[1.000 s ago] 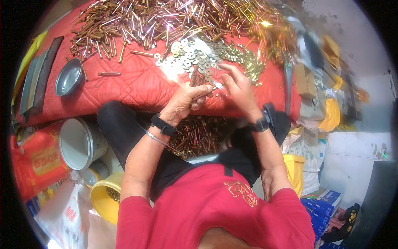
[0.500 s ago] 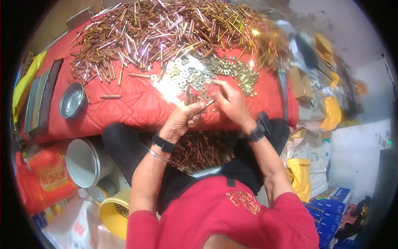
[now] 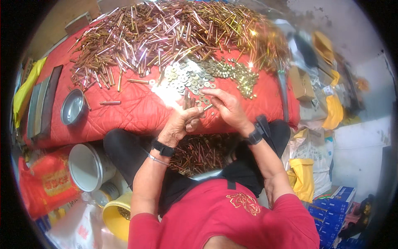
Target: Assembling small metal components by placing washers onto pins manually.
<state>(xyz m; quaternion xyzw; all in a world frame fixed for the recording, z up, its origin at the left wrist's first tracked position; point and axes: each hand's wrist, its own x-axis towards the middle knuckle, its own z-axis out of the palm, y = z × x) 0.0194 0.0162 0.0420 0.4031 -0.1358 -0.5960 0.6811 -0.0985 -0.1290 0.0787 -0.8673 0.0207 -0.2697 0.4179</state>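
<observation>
Several slim copper-toned anchor bolts [image 3: 188, 101] are bunched in my left hand [image 3: 179, 122], whose fingers are wrapped round them. One bolt [image 3: 207, 107] juts out from its thumb toward the right. Just right of it is my right hand [image 3: 230, 110], its index finger stretched over the flat round washers [image 3: 194, 81] and its thumb apart. The fingertip meets the near edge of the washers; whether it touches one is too small to tell. Small brass-coloured nuts [image 3: 246, 85] lie beyond the right hand.
A large heap of bolts [image 3: 166, 37] covers the far side of the red quilted cloth [image 3: 137, 114]. A metal bowl [image 3: 72, 107] stands at left, near a loose bolt [image 3: 110, 103]. More bolts [image 3: 195, 155] lie below between my legs. A yellow bucket [image 3: 112, 218] is lower left.
My right hand's fingers have shifted slightly left and down over the washers, away from the tip of the jutting bolt. My left hand keeps its hold on the bolts.
</observation>
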